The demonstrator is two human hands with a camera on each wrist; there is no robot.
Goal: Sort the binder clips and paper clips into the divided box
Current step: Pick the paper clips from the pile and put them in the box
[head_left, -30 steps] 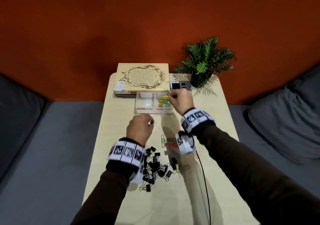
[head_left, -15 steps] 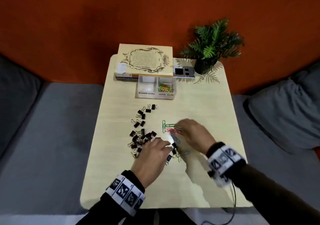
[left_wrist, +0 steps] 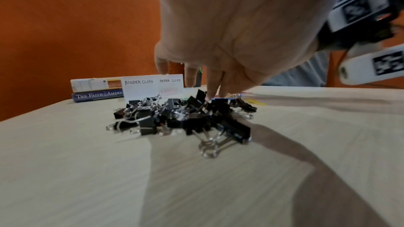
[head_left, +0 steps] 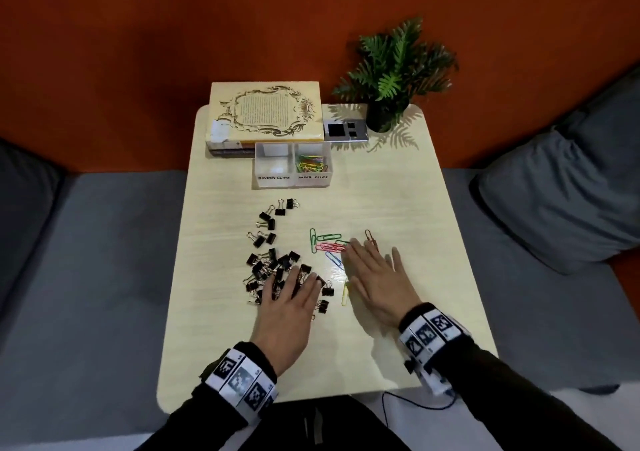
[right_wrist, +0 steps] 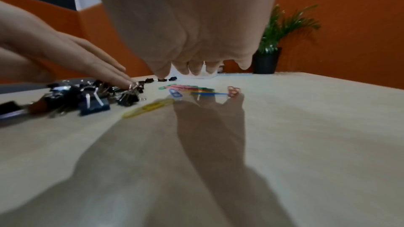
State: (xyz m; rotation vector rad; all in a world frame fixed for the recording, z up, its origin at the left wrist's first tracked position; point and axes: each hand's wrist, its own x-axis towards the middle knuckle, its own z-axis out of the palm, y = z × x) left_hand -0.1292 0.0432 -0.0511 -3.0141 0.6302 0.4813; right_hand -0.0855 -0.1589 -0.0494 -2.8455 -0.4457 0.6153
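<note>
A pile of black binder clips lies left of the table's middle. My left hand hovers flat over its near edge, fingers straight, their tips on the clips. Coloured paper clips lie scattered to the right. My right hand is spread flat just above them and holds nothing. The clear divided box stands at the back, labelled BINDER CLIPS and PAPER CLIPS. Its right compartment holds several coloured paper clips; the left one looks empty.
Two stacked books lie behind the box on the pale table. A small silver device and a potted green plant sit at the back right. Grey cushions flank the table.
Both hands have pulled back from near the box to the table's middle. The right hand left the paper clip compartment and now spreads over the loose paper clips; the left hand settled on the binder clip pile.
</note>
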